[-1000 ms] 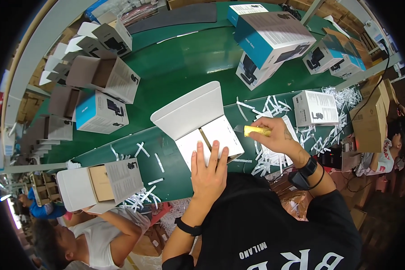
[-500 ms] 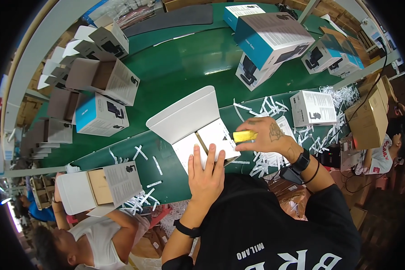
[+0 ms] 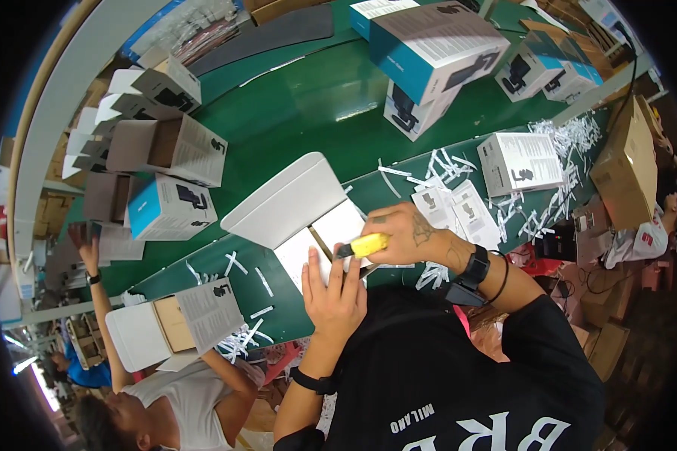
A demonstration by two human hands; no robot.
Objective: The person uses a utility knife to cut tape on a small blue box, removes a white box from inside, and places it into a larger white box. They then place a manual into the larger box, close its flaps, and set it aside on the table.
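Observation:
A white cardboard box [image 3: 287, 201] lies in front of me, its broad lid folded out to the far left. Its inner flaps meet along a brown gap. My left hand [image 3: 332, 297] rests flat on these flaps with the fingers spread. My right hand [image 3: 408, 234] grips a yellow tool with a dark tip [image 3: 370, 244]; its exact kind I cannot make out. The dark tip lies over the flaps beside my left fingertips. My right fingers hide part of the box's right side.
Printed leaflets [image 3: 474, 214] and white paper strips [image 3: 447, 165] lie right of the box. A closed carton [image 3: 519, 161] stands beyond them. Stacked blue-and-white cartons [image 3: 436, 49] stand at the back. At left, a co-worker [image 3: 188, 402] reaches out beside an open box [image 3: 214, 319].
My right hand has moved left with the yellow tool, bringing it over the flaps. The box sits turned slightly and farther left. The co-worker's arm has stretched up and away.

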